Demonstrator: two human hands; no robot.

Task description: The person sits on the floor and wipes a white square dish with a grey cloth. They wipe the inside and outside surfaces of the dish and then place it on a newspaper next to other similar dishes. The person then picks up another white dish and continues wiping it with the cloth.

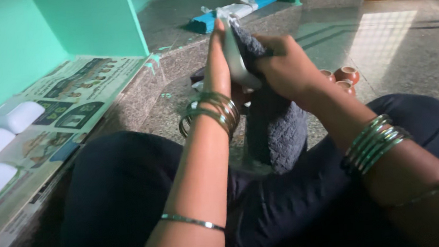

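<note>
A speckled granite floor (382, 45) runs out to green walls, with newspaper (69, 99) spread on a low ledge at the left where white moulded pieces (15, 116) lie in a row. Seen from the head camera, the left hand (218, 68) grips a white, smooth, curved piece (236, 58) upright above the lap. The right hand (286, 70) is closed on a dark grey, nubbly cloth (278, 129) pressed to it. Wiping goes best with the left hand steady and the cloth passing firmly over the whole surface.

Printed newspaper sheets (64, 108) line the ledge at left: rectangular, pale, with dark blue, green and brown picture blocks. A blue-and-white wrapped package (236, 11) lies on the far floor.
</note>
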